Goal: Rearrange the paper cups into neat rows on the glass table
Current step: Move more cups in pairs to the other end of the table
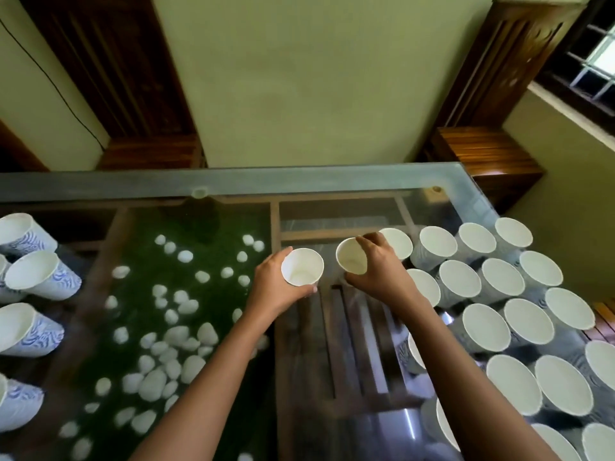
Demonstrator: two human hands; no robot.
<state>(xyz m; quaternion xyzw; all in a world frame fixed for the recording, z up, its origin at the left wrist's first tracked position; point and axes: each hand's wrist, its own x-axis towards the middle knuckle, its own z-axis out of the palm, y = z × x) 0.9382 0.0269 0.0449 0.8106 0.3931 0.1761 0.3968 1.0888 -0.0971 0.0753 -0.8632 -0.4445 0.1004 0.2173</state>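
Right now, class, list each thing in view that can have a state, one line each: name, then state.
left hand: grips a cup.
left-hand cup: upright, empty, held.
right hand: grips a second cup.
right-hand cup: tilted, empty, held.
cups on the right: mouths up, empty, in rows.
cups on the left: mouths up, loosely spaced.

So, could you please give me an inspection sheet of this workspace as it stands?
Surface: clear glass table top over a wooden frame; white pebbles on green beneath it.
Job's things: white paper cups in rows on the right; blue-patterned paper cups grouped at the left edge.
Clutter: nothing seen.
Hands: left hand grips an upright white cup; right hand holds a tilted white cup beside the rows.
Cables: thin black cable on the far wall.
Surroundings: pale wall, dark wooden frames, barred window at the right.
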